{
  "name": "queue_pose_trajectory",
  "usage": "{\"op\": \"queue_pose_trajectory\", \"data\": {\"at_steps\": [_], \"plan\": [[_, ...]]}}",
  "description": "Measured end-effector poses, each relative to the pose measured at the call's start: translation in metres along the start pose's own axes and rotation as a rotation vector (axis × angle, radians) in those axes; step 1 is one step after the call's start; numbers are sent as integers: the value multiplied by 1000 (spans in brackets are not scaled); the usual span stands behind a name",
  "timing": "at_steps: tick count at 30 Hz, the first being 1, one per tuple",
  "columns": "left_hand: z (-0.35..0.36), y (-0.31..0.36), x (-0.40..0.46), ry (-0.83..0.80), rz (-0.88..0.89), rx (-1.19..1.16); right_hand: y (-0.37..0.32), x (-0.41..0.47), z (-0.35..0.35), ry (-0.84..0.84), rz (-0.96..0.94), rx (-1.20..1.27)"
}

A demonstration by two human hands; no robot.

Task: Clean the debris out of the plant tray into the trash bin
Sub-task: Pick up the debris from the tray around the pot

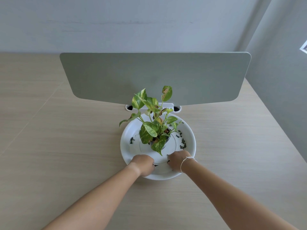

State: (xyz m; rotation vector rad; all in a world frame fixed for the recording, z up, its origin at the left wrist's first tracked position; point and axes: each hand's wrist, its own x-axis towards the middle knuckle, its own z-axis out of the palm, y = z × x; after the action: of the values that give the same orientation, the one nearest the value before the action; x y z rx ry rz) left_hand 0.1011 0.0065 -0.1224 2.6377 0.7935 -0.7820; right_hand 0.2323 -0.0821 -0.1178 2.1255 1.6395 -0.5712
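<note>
Forearms: both of your bare arms reach forward from the near edge over the wooden desk [66,146], converging on the tray.
Left hand: your left hand [143,165] rests knuckles-up on the near-left rim of the tray, fingers curled under; a dark scrap [155,165] shows just at its fingertips, but you cannot tell whether the fingers pinch it or only touch it.
Right hand: your right hand [178,161] sits inside the near-right part of the tray, fingers bent down onto the white surface; a dark scrap lies at its fingertips, and whether it is gripped cannot be told.
Wrist band: a thin white string bracelet [186,161] circles your right wrist.
Plant tray: the round white tray [191,138] lies flat on the desk, right ahead of you, its far edge near the base of the screen.
Debris: small dark leaf bits are scattered on the tray floor, one cluster on the left side [132,140], more along the right side [181,141], and the pieces near your hands.
Plant: a small potted plant [155,128] with green-and-yellow variegated leaves stands upright in the middle of the tray; a few leaves show brown patches.
Screen: a grey-green divider panel [154,77] stands upright behind the tray.
Trash bin: not visible in this view.
</note>
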Motion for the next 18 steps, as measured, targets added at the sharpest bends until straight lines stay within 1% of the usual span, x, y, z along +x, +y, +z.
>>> {"op": "queue_pose_trajectory", "data": {"at_steps": [2,3,6,8,11,14,16,18], "plan": [[1,-3,1,14,-5,-115,1,0,0,-12,-8,58],[2,-4,1,32,-14,-212,1,-1,-1,-19,0,107],[1,-8,2,87,-24,-598,6,2,-7,-37,64,356],[-5,-9,-1,97,-54,-812,13,2,-14,-65,110,637],[-13,-13,-4,83,-147,-1089,22,-9,-21,-117,176,1193],[-14,-15,-4,95,-217,-1403,31,-16,-16,-70,174,1645],[-12,-14,-4,99,-236,-1570,34,-20,-11,-69,158,1851],[-11,-14,-5,98,-246,-1670,34,-23,-8,-68,130,1971]]}}
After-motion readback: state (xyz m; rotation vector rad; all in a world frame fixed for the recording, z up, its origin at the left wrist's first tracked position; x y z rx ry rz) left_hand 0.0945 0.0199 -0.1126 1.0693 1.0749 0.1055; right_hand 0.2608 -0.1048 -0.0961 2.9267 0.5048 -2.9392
